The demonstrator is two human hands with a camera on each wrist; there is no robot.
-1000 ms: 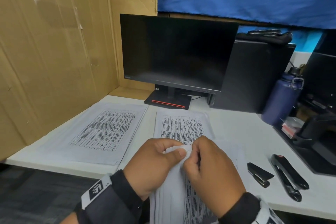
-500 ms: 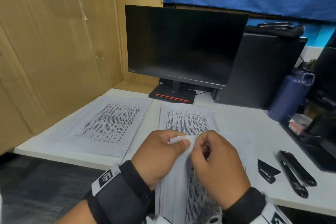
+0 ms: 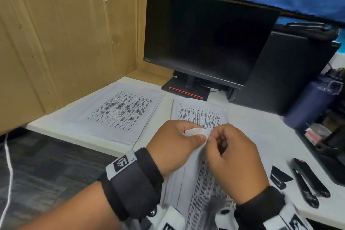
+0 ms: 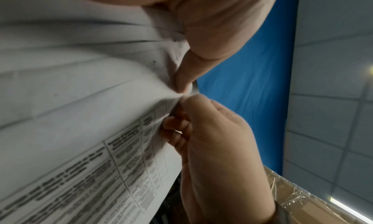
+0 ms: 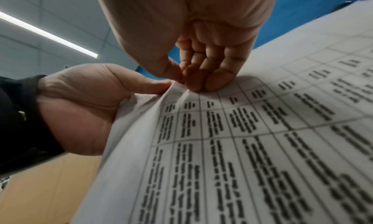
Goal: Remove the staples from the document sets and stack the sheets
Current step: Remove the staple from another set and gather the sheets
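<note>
I hold a stapled document set [image 3: 203, 183], white sheets printed with tables, upright above the desk's near edge. My left hand [image 3: 197, 136] grips its top corner [image 3: 196, 132], thumb in front and fingers behind. My right hand [image 3: 212, 138] pinches the same corner from the right, fingers curled. In the left wrist view my left thumb [image 4: 184, 79] presses the fanned sheets [image 4: 80, 115] against the right hand [image 4: 212, 139]. The right wrist view shows my right fingertips [image 5: 201, 82] on the front sheet [image 5: 242, 147] beside the left hand [image 5: 90, 103]. No staple is visible.
Two paper stacks lie on the white desk [image 3: 252, 130]: one at the left [image 3: 121, 112], one in the middle [image 3: 199, 115] behind my hands. A small black staple tool [image 3: 280, 177] and a long black stapler [image 3: 306, 183] lie right. Monitor [image 3: 205, 37], blue bottle [image 3: 309, 106], cardboard wall [image 3: 65, 43].
Both hands keep pinching the same top corner of the set; my right fingers have shifted slightly on it. The head view has swung a little.
</note>
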